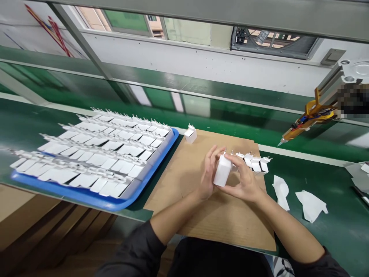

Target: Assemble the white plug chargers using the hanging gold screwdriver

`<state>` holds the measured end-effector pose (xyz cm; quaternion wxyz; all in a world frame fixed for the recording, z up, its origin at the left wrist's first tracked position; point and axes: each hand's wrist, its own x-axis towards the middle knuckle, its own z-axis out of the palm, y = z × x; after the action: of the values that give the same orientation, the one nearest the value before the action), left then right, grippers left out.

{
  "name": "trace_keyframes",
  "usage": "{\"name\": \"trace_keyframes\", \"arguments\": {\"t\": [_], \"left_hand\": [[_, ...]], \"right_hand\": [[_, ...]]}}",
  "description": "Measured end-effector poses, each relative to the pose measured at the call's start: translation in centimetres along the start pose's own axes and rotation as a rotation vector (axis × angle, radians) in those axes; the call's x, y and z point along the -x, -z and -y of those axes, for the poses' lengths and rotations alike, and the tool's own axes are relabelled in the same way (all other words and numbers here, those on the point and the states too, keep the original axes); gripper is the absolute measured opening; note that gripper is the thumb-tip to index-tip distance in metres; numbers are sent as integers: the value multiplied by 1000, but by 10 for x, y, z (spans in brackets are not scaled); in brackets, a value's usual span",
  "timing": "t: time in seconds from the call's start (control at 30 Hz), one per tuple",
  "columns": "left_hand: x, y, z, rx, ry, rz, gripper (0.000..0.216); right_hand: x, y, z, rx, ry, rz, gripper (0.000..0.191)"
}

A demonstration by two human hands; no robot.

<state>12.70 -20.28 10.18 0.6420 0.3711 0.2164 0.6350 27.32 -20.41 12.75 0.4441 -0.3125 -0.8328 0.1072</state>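
Note:
A white power adapter housing is held upright above the brown cardboard sheet, its plug pins pointing up. My left hand presses on its left side with the fingers raised behind it. On the other side, my right hand grips it between thumb and fingers. Just beyond my right hand stand several similar adapter housings, their pinned ends tipped up. One more housing stands alone at the cardboard's far left corner.
To the left, a blue tray carries rows of white housings. Two torn white paper pieces lie on the green bench at right. An orange dispenser with a fine nozzle hangs at upper right. A metal beam crosses overhead.

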Motion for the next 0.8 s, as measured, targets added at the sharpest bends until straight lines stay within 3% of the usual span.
{"name": "trace_keyframes", "arguments": {"t": [0.1, 0.2, 0.4, 0.8], "left_hand": [[2, 2, -4, -8, -4, 127, 76], [3, 5, -5, -36, 41, 172, 67], [3, 5, -2, -43, 72, 101, 57], [1, 0, -4, -5, 114, 48, 47]], "right_hand": [[1, -2, 4, -37, -13, 0, 81], [1, -3, 9, -10, -34, 21, 80], [-1, -5, 9, 81, 15, 13, 74], [4, -10, 0, 103, 110, -45, 84]]}}
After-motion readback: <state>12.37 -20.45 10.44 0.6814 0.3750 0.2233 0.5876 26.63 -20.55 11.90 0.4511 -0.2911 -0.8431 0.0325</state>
